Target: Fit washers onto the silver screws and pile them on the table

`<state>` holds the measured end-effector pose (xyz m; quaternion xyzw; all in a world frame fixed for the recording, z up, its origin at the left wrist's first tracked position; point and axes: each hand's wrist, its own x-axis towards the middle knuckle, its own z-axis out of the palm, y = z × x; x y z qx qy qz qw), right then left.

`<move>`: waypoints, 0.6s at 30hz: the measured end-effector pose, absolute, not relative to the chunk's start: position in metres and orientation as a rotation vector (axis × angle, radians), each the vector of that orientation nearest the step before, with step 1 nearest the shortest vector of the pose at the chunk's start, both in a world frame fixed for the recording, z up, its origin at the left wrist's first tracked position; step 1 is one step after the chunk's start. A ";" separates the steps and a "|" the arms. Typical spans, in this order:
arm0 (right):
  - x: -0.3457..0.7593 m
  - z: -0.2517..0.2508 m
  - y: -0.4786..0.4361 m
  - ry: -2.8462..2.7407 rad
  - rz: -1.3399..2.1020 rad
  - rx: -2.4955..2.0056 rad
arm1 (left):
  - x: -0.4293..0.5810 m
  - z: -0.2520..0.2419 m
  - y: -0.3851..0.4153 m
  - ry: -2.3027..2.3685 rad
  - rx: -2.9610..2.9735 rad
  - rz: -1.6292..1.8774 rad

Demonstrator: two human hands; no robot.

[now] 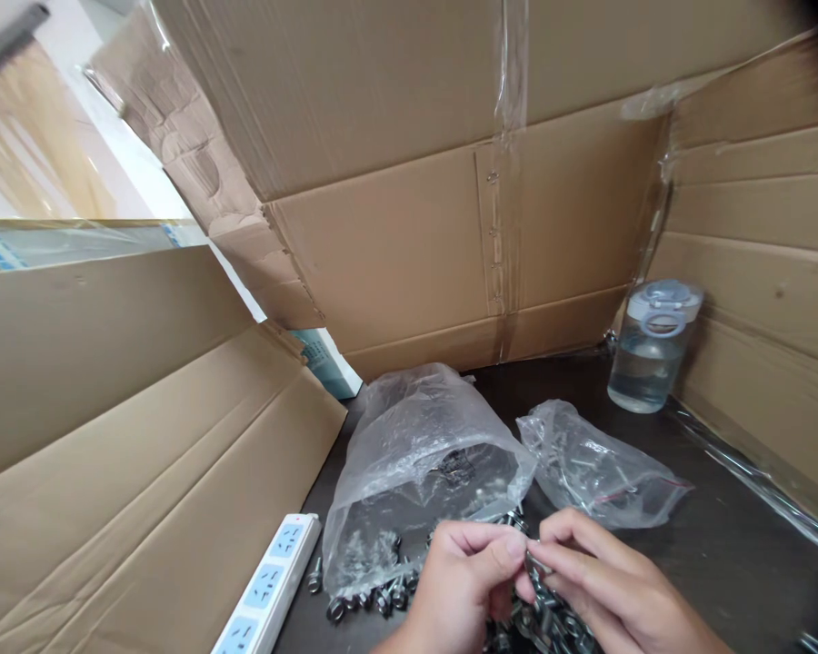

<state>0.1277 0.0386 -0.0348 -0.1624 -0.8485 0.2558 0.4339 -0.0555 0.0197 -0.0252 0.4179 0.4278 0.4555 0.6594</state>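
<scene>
While left hand (458,586) and right hand (606,581) pinch a bolt (535,565), loose bolts (542,622) lie beneath.

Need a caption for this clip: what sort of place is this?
Probably a makeshift hardware workstation: cardboard panels wall off a dark tabletop, with plastic bags of bolts and a power strip beside them.

Premises: a small indoor parts workstation, of workshop or packing type; the exact trade cannot be determined. Evidence: a dark counter (573,391) screened by opened cardboard panels (395,245), with a white power strip (265,586) lying on it. Clear plastic bags (415,481) and loose steel bolts with washers (382,599) lie there in quantity. A water bottle (654,350) stands at the rear. A curtain (34,136) hangs beyond, upper left.
</scene>
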 end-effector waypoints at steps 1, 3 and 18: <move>0.127 -0.036 0.039 -2.106 0.627 -0.403 | -0.055 -0.026 0.019 0.971 0.968 1.047; 0.126 -0.037 0.039 -2.075 0.618 -0.420 | -0.055 -0.028 0.019 0.978 0.989 1.063; 0.124 -0.020 0.035 -1.738 0.761 -0.697 | -0.047 -0.008 0.015 0.997 0.880 1.000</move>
